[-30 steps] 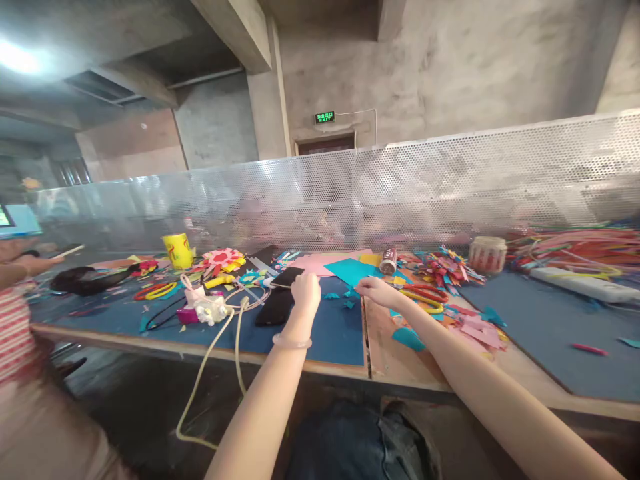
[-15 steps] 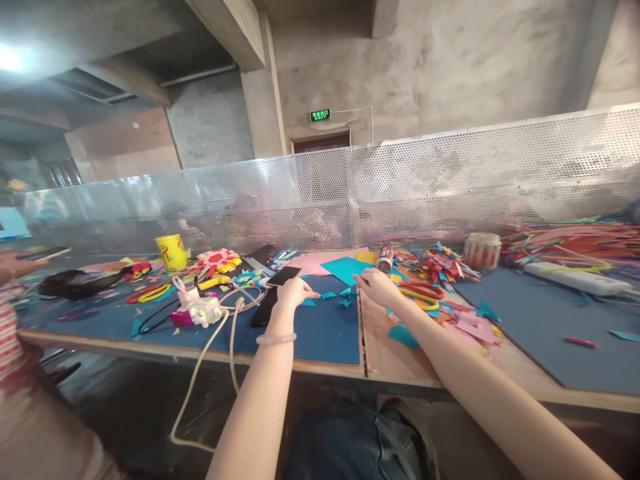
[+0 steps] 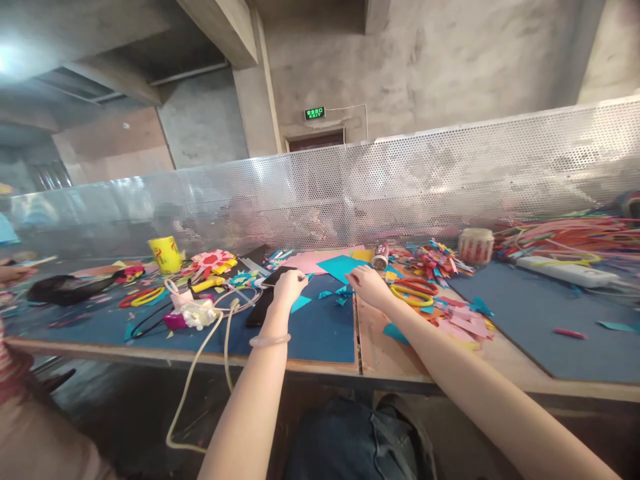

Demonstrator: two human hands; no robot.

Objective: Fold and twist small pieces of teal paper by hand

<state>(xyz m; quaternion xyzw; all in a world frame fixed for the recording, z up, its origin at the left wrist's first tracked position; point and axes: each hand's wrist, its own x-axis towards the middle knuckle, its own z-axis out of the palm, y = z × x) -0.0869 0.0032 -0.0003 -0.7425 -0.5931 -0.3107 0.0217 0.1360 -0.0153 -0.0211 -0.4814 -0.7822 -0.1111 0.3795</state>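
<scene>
My left hand (image 3: pixel 290 288) is closed in a pinch, with a bit of blue paper (image 3: pixel 310 276) showing at its fingertips. Under it lies a flat blue paper piece (image 3: pixel 301 304), beside a dark phone-like slab (image 3: pixel 259 309). My right hand (image 3: pixel 369 285) hovers over the table seam, fingers bent and drawn together; whatever they hold is too small to make out. Between the hands are small crumpled blue paper pieces (image 3: pixel 342 297). Just beyond them a blue paper sheet (image 3: pixel 335 268) overlaps a pink sheet (image 3: pixel 310 260).
Orange- and yellow-handled scissors (image 3: pixel 411 297) and a small dark bottle (image 3: pixel 381 255) are by my right hand. Paper flowers (image 3: pixel 440 259), a jar (image 3: pixel 475 247) and a power strip (image 3: pixel 567 272) stand farther right. To the left are a yellow cup (image 3: pixel 165 255) and a cabled plug cluster (image 3: pixel 197 312).
My left hand has lifted slightly away from the small blue pieces, uncovering the flat blue piece below. My right hand has hardly moved. The whole view has shifted a little.
</scene>
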